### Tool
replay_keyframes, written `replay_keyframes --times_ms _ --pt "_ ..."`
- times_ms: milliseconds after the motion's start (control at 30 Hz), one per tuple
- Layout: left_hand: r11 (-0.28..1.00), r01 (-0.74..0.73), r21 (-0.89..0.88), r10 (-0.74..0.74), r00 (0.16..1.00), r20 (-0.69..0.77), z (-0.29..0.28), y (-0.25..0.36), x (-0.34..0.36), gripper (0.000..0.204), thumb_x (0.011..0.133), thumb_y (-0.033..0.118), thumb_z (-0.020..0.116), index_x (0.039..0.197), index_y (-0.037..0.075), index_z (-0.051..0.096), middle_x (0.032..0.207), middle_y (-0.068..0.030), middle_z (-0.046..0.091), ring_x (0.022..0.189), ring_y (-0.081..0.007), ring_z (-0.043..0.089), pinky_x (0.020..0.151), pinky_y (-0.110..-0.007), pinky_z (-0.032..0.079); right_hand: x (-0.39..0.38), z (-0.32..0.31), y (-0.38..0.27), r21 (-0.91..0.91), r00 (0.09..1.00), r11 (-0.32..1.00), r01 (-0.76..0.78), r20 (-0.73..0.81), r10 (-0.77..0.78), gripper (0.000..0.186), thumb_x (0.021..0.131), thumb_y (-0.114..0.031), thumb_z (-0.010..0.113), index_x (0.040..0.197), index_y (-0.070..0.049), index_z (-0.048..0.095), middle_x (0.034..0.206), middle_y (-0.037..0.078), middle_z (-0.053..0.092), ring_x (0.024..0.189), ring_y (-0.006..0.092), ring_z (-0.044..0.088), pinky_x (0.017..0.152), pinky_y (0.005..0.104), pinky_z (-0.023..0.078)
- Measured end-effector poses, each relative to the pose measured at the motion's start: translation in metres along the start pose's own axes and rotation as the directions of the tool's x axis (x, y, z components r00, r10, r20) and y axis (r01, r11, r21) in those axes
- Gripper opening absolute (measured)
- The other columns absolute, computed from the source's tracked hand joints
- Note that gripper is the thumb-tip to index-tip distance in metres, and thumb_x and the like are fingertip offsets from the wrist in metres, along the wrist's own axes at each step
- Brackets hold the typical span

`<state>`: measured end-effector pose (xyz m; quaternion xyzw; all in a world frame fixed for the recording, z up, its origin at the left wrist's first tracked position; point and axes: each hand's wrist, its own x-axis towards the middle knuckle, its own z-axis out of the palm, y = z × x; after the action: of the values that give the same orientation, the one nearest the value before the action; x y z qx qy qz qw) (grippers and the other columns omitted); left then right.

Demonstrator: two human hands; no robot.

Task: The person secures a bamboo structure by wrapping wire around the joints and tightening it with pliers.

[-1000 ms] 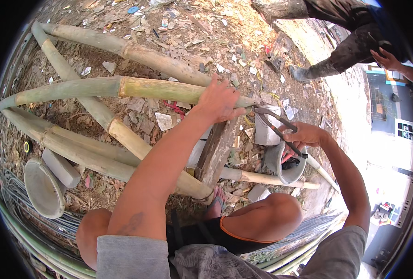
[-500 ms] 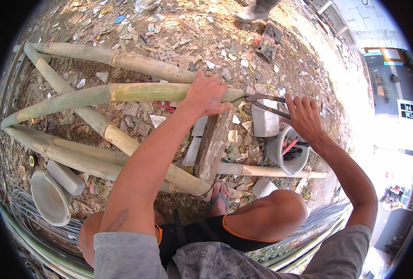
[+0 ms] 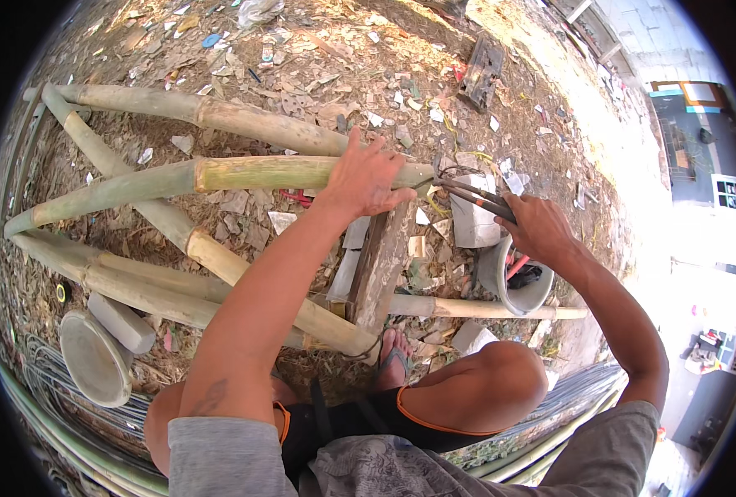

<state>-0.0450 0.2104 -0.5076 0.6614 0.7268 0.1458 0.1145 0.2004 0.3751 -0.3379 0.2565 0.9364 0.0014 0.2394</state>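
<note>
My left hand [image 3: 366, 176] is closed over the end part of a greenish bamboo pole [image 3: 260, 172], pressing it down on a rough wooden beam [image 3: 382, 265]. My right hand [image 3: 540, 228] grips the handles of a pair of dark pincers [image 3: 480, 197], which are nearly closed. Their jaws are at the pole's right end, beside a thin dark wire [image 3: 466, 170] that sticks out in a loose bend. Whether the jaws bite on the wire is too small to tell. Another bamboo pole [image 3: 244, 120] lies behind, passing close to my left hand.
A slanting bamboo pole [image 3: 169, 224] crosses under the others. Near my right hand stand a grey bucket [image 3: 488, 269] with red-handled tools in it and a pale block [image 3: 472, 219]. A second bucket [image 3: 94, 356] lies tipped at left beside a grey block [image 3: 122, 321]. Litter covers the ground.
My right hand has moved slightly down and left, and the pincers' handles have come together. The loose wire now shows at the jaws. A walking person's foot has mostly left the top edge.
</note>
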Motion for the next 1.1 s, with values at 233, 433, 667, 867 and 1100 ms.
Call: replay_keyframes --times_ms 233,433,667,867,1100 --pt "1.000 0.001 -0.029 -0.003 0.999 -0.052 0.003 -0.003 -0.001 0.077 0.097 0.074 0.053 0.135 0.008 0.065 0.140 -0.0109 0.068 0.147 -0.0332 0.050 0.124 -0.070 0.023 0.039 -0.025 0.024 0.038 0.957 0.998 -0.041 0.287 0.029 0.046 0.091 -0.043 0.081 0.096 0.002 0.074 0.079 0.022 0.073 0.076 0.0396 0.072 0.077 0.0503 0.057" --pt "0.999 -0.020 -0.043 0.016 0.996 -0.085 0.006 0.004 0.006 0.073 0.097 0.072 0.056 0.127 0.007 0.070 0.132 -0.0088 0.072 0.144 -0.0331 0.052 0.123 -0.069 0.023 0.066 -0.009 0.076 0.476 0.529 0.675 -0.564 0.835 -0.147 0.039 0.101 -0.042 0.074 0.106 -0.003 0.076 0.089 0.009 0.077 0.070 0.0192 0.072 0.063 0.0349 0.061" --pt "1.000 0.015 -0.019 -0.015 0.999 -0.033 0.001 -0.001 0.000 0.074 0.097 0.072 0.055 0.131 0.008 0.068 0.136 -0.0087 0.071 0.146 -0.0324 0.051 0.125 -0.068 0.021 0.048 -0.002 0.055 0.470 0.770 0.811 -0.350 0.637 -0.037 0.045 0.109 -0.044 0.059 0.124 -0.003 0.073 0.096 0.008 0.080 0.076 0.0145 0.071 0.063 0.0340 0.057" --pt "1.000 0.012 -0.006 -0.012 1.000 -0.012 -0.004 0.002 0.001 0.074 0.098 0.071 0.055 0.135 0.008 0.067 0.139 -0.0096 0.069 0.148 -0.0331 0.049 0.126 -0.066 0.021 0.043 0.014 0.065 0.409 0.822 0.878 -0.246 0.569 -0.034 0.045 0.109 -0.046 0.059 0.115 -0.003 0.072 0.088 0.006 0.078 0.073 0.0163 0.069 0.064 0.0387 0.054" --pt "1.000 0.001 0.025 0.001 0.997 -0.075 0.000 0.020 0.013 0.076 0.095 0.070 0.061 0.140 0.008 0.066 0.140 -0.0126 0.069 0.144 -0.0307 0.054 0.127 -0.059 0.023 0.063 0.008 0.088 0.325 0.821 0.936 -0.133 0.565 -0.079 0.029 0.108 -0.033 0.057 0.119 -0.010 0.070 0.091 0.009 0.076 0.085 0.0230 0.074 0.069 0.0489 0.066"
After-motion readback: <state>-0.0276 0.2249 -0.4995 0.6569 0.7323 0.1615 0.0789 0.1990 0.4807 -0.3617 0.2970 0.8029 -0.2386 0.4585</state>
